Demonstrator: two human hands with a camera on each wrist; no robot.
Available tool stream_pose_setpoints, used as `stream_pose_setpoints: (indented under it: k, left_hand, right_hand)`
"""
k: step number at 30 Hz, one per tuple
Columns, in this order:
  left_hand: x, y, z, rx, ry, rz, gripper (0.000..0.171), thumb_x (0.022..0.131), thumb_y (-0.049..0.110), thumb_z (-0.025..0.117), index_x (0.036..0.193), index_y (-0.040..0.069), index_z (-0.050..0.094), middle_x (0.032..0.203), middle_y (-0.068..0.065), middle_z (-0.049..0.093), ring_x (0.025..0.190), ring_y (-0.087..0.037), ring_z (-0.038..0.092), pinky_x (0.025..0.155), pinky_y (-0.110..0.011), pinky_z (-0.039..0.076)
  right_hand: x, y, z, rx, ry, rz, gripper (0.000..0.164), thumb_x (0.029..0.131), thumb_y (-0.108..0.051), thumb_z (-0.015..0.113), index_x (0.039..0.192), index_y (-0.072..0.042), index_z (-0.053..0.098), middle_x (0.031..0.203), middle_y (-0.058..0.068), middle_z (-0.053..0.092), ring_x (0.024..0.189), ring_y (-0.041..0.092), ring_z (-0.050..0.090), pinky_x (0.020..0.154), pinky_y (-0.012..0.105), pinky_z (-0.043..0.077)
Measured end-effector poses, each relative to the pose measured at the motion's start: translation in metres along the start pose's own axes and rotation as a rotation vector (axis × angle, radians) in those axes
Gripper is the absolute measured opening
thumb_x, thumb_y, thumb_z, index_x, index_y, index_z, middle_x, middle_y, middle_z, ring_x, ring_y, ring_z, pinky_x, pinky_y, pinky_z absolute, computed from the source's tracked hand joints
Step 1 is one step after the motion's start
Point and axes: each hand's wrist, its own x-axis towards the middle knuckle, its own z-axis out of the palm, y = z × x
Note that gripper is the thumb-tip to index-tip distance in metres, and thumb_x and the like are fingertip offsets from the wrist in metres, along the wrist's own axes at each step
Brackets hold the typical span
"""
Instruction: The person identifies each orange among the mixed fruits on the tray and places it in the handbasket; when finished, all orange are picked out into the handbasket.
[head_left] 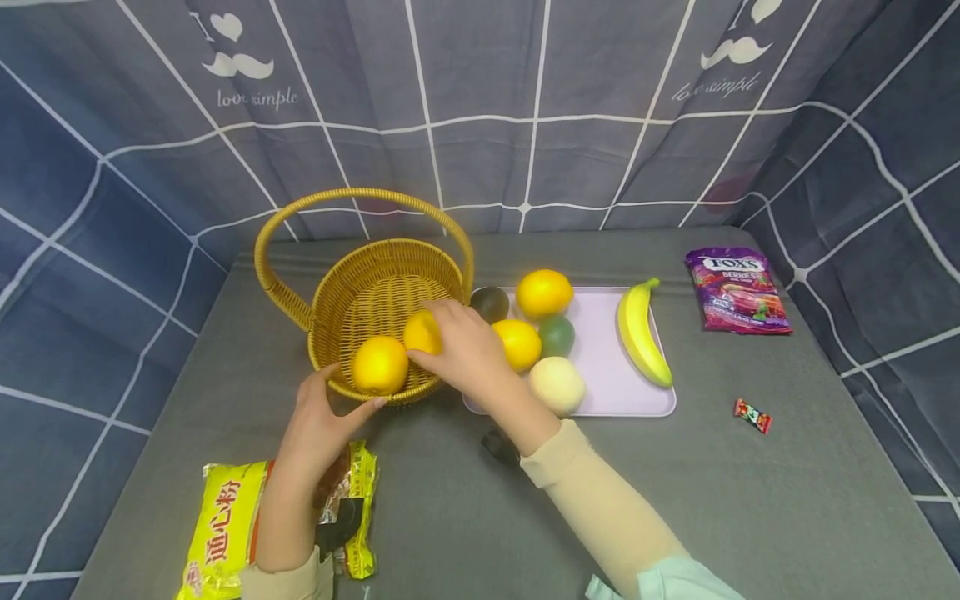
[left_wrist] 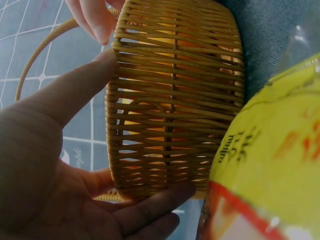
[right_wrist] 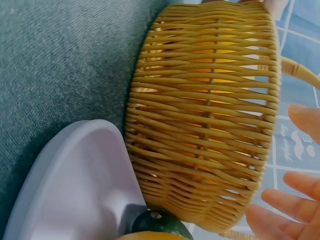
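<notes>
A wicker basket (head_left: 360,292) with a tall handle holds two oranges, one orange (head_left: 380,365) near the front rim and another orange (head_left: 422,332) beside it. My left hand (head_left: 318,421) grips the basket's near left rim, thumb on the rim and fingers around the woven side (left_wrist: 170,100). Over the basket's right rim reaches my right hand (head_left: 465,346), close above the second orange and partly covering it. In the right wrist view the fingers (right_wrist: 295,197) are spread at the rim, with no fruit between them and the thumb.
Right of the basket, a pale lilac tray (head_left: 607,400) carries oranges (head_left: 543,293), dark green avocados (head_left: 557,336), a cream round fruit (head_left: 557,385) and a banana (head_left: 643,333). A purple candy bag (head_left: 738,292) and small wrapped candy (head_left: 752,415) lie farther right. Yellow macaroni bag (head_left: 225,525) at front left.
</notes>
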Motion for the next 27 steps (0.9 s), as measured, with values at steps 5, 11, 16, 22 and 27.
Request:
stream_pose_setpoints:
  k: [5,11,16,22,27]
  left_hand:
    - [0.0,-0.001,0.0,-0.001,0.002,-0.001,0.11,0.078,0.067,0.065,0.152,0.001,0.017,0.153,-0.029,0.013,0.137,-0.046,0.021,0.106,-0.062,0.025]
    - [0.0,-0.001,0.0,-0.002,0.003,-0.005,0.109,0.079,0.067,0.065,0.152,0.001,0.017,0.153,-0.029,0.012,0.138,-0.046,0.021,0.106,-0.062,0.025]
    - [0.0,0.0,-0.001,-0.001,0.004,-0.002,0.108,0.079,0.066,0.065,0.152,0.002,0.016,0.154,-0.029,0.012,0.138,-0.046,0.021,0.106,-0.062,0.025]
    - [0.0,0.001,-0.001,-0.002,-0.005,-0.002,0.11,0.078,0.068,0.064,0.152,0.002,0.016,0.154,-0.028,0.011,0.139,-0.045,0.019,0.107,-0.061,0.023]
    - [-0.001,0.001,-0.002,0.0,-0.007,0.0,0.11,0.078,0.068,0.064,0.152,0.002,0.016,0.154,-0.029,0.011,0.139,-0.045,0.019,0.107,-0.061,0.023]
  right_hand:
    - [-0.01,-0.001,-0.01,0.04,0.014,0.019,0.07,0.083,-0.053,0.07,0.14,-0.017,0.049,0.139,0.001,0.05,0.121,0.023,0.051,0.094,0.042,0.046]
    - [-0.022,0.004,-0.019,0.055,0.071,0.003,0.068,0.082,-0.05,0.072,0.138,-0.018,0.051,0.137,-0.001,0.052,0.121,0.021,0.051,0.092,0.041,0.048]
    - [-0.031,0.014,-0.025,0.043,0.097,-0.001,0.068,0.082,-0.047,0.073,0.138,-0.016,0.051,0.138,0.002,0.051,0.124,0.019,0.049,0.098,0.04,0.044]
    - [-0.039,0.033,-0.03,0.088,0.087,0.054,0.071,0.082,-0.045,0.073,0.141,-0.014,0.048,0.143,0.007,0.048,0.13,0.025,0.044,0.105,0.044,0.037]
    - [-0.044,0.05,-0.032,0.129,0.074,0.126,0.075,0.082,-0.045,0.073,0.142,-0.011,0.047,0.145,0.009,0.045,0.133,0.028,0.04,0.109,0.045,0.03]
